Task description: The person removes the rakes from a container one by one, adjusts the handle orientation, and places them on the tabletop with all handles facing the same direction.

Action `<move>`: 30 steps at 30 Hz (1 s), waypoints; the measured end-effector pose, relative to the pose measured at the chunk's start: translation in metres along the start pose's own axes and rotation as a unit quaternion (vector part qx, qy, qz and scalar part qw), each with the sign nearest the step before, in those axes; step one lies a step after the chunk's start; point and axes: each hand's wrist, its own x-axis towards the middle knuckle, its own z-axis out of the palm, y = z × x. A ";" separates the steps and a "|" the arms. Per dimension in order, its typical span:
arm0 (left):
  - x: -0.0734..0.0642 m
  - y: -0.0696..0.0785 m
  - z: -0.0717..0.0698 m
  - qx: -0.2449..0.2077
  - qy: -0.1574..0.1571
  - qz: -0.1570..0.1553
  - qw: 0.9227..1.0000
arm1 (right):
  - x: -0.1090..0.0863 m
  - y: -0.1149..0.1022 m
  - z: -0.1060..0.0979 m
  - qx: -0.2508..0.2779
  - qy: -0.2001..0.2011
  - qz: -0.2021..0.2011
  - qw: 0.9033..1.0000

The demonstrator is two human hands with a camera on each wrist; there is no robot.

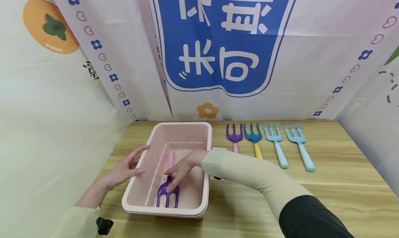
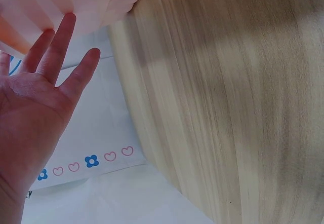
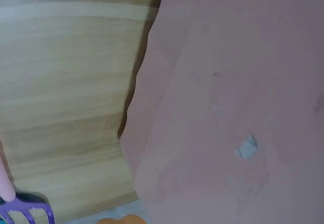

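A pink plastic bin (image 1: 137,209) stands on the table. Inside it lies a hand fork (image 1: 162,189) with a purple three-tined head and pink handle, tines toward the near end. My right hand (image 1: 184,167) reaches in over the bin's right rim and grips this fork around its neck, thumb on the purple head. At the bin's left side, my left hand (image 1: 121,172) has its fingers spread and straight at the rim. In the left wrist view, the fingertips of the left hand (image 2: 45,92) meet the bin's outer wall (image 2: 96,1).
Several hand forks lie in a row at the right: a purple one (image 1: 234,135), a blue one with yellow handle (image 1: 253,135) and light blue ones (image 1: 300,142). The wooden table (image 1: 330,193) ends against a printed cloth backdrop (image 1: 299,68). A small pale patch (image 3: 248,147) marks the bin's outer wall.
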 end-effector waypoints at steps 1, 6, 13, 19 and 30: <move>0.000 0.000 0.000 0.000 0.001 -0.001 1.000 | 0.000 0.000 0.000 -0.004 0.002 0.003 1.000; 0.001 -0.002 0.001 0.005 0.008 -0.004 1.000 | 0.000 0.001 -0.001 -0.013 0.011 0.009 1.000; -0.001 -0.003 0.001 0.003 0.011 -0.008 1.000 | 0.003 0.009 -0.008 -0.014 0.021 0.008 1.000; 0.000 -0.004 0.001 -0.001 0.009 -0.007 1.000 | 0.002 0.014 -0.011 -0.023 0.050 0.010 0.998; 0.002 -0.004 -0.002 0.000 0.003 0.000 1.000 | -0.014 0.020 -0.017 -0.036 0.046 0.127 0.990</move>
